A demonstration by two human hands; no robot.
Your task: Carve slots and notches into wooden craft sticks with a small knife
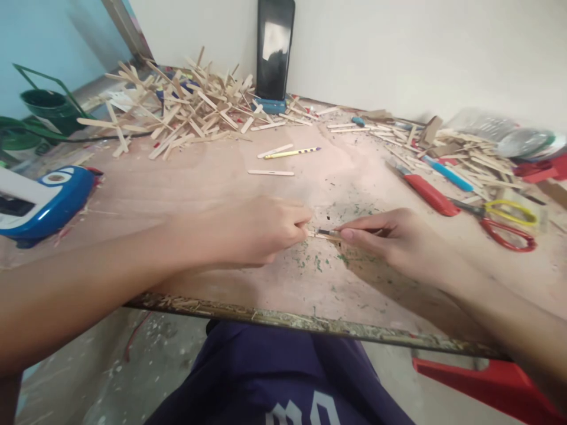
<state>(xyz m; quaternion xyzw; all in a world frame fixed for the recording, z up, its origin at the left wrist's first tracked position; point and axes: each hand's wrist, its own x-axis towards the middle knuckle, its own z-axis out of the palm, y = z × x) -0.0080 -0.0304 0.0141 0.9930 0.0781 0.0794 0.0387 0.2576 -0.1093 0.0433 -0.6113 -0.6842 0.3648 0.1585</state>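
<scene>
My left hand (274,230) is closed low over the table, its fingertips pressed onto the end of a pale wooden stick (312,234) that is mostly hidden. Facing it, my right hand (385,236) pinches a small, thin dark piece (326,232) between thumb and fingers, its tip at the stick. What kind of thing the dark piece is, I cannot make out. Green crumbs (318,262) are scattered around and below both hands. Farther back lie a loose craft stick (271,173) and a yellow pencil (292,153).
A heap of craft-stick crosses (190,112) rises at back left, near a phone (275,53) on a stand. On the right lie a red-handled cutter (432,195), scissors (509,233), a blue pen-like tool (448,173) and more sticks (482,156). A blue-and-white device (48,198) sits left.
</scene>
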